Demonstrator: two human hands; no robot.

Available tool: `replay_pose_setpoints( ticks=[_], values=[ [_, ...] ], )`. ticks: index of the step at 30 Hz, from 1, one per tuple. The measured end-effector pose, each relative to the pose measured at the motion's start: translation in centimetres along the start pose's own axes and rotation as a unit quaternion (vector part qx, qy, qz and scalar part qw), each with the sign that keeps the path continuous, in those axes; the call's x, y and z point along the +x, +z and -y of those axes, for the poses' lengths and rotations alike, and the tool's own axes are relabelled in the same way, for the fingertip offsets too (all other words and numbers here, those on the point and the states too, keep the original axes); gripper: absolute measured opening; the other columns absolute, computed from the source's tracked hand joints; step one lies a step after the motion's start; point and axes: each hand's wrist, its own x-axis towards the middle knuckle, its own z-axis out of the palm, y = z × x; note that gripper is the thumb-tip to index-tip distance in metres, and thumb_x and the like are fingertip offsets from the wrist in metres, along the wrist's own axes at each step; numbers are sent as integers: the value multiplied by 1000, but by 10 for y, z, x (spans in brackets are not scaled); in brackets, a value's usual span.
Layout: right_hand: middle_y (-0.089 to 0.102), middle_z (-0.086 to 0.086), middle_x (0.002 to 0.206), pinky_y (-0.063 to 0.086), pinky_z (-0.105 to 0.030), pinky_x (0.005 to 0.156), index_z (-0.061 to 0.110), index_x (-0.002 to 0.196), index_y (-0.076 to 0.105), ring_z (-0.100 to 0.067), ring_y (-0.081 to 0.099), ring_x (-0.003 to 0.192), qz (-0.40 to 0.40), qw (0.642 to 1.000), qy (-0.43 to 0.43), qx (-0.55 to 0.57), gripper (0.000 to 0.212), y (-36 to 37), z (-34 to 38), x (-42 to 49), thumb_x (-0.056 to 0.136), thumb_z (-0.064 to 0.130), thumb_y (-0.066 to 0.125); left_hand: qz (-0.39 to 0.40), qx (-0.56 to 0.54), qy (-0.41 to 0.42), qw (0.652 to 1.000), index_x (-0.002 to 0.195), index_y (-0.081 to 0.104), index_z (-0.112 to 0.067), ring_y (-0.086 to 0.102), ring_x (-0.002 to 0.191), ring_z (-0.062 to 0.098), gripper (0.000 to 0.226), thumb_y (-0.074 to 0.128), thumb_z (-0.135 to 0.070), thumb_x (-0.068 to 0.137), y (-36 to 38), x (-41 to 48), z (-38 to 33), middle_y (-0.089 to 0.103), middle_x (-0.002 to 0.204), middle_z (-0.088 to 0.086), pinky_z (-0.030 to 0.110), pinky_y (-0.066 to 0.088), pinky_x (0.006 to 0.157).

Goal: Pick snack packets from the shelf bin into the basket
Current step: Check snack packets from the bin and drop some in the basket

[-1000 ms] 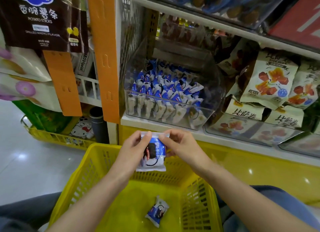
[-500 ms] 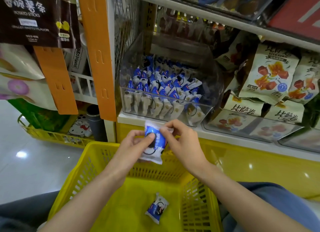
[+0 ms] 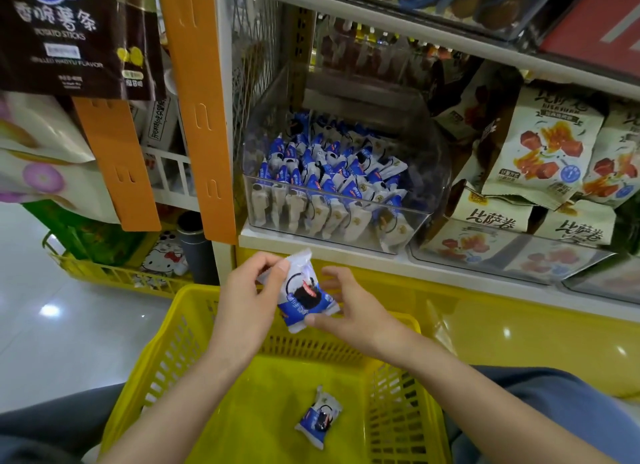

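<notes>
A blue and white snack packet (image 3: 302,295) hangs tilted above the far rim of the yellow basket (image 3: 162,353). My left hand (image 3: 251,295) pinches its top left corner between thumb and forefinger. My right hand (image 3: 349,308) touches its lower right edge with the thumb, the other fingers spread apart. A second packet (image 3: 318,417) lies on the basket floor. The clear shelf bin (image 3: 426,173), holding several of the same packets, stands on the shelf just above my hands.
A neighbouring bin with cream snack bags (image 3: 540,152) sits to the right. An orange shelf post (image 3: 199,110) and hanging potato stick bags (image 3: 69,38) are on the left. Another yellow basket (image 3: 104,273) stands on the floor at left, beside a dark cylinder (image 3: 194,245).
The packet has tilted and turned, its top now leaning left. My right hand's fingers have come off its top edge and spread; my left hand keeps its pinch.
</notes>
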Motion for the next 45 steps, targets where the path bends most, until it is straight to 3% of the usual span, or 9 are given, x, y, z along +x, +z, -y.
replay_pose_setpoints(
  ticks=[8,17,22,25,30,35,38,42,45],
  values=[
    [67,11,79,48,-14,67,27,89,63,1,61,74,-132,978,-151,54,5,-4,7,-1,86,23,64,57,78,72,993,72,58,-23,55,69,8,19,56,-20,90,4,-8,0,61,67,-5,14,38,56],
    [64,13,85,51,-29,65,22,91,64,-4,59,76,-214,936,-236,-147,11,-5,8,-7,88,32,59,82,-58,-45,994,70,54,-12,51,54,-3,20,56,-16,89,6,-4,-6,56,63,-3,10,39,49],
    [64,13,76,48,-20,60,28,85,60,-2,61,75,-253,949,-185,-45,3,-8,8,-4,87,28,60,49,-21,-46,998,81,50,-23,59,74,11,12,58,-19,89,6,-4,-2,59,79,-3,24,49,67],
    [63,11,79,47,-13,61,33,82,56,1,60,79,-273,942,-184,68,15,-12,12,-4,87,20,62,60,77,-19,995,77,52,-26,57,70,10,16,51,-21,92,2,-4,2,59,76,-8,16,43,62],
    [61,6,99,49,-18,83,17,89,65,-1,57,97,-217,936,-278,22,10,-16,12,-7,85,8,64,100,-197,-253,942,85,63,-16,64,65,17,47,25,-40,98,4,4,-11,70,72,2,27,52,60],
    [59,-6,110,41,-22,87,11,90,68,-12,49,104,-190,913,-331,-144,9,-14,7,-6,82,10,65,77,-315,-216,921,100,68,-15,69,84,14,33,45,-37,92,-4,5,-12,73,93,5,26,56,67],
    [56,-2,115,39,-17,91,16,99,67,-8,49,108,-162,927,-311,-128,15,-12,8,-6,85,18,64,61,-302,-181,934,99,69,-15,68,84,10,22,51,-25,91,-4,5,-11,73,95,4,24,54,70],
    [56,9,115,49,-16,83,27,116,48,2,56,101,-136,973,-166,87,29,-7,15,-7,89,26,58,62,-259,-157,951,90,71,-27,68,84,8,22,50,-22,93,-3,3,-10,74,92,-5,25,53,73],
    [62,5,111,51,-16,74,23,112,51,-1,62,91,-92,967,-79,223,20,-9,18,-4,92,18,53,114,-224,-107,962,99,67,-27,68,88,9,19,50,-19,93,0,-1,-12,73,95,-6,17,53,65]
  ],
)
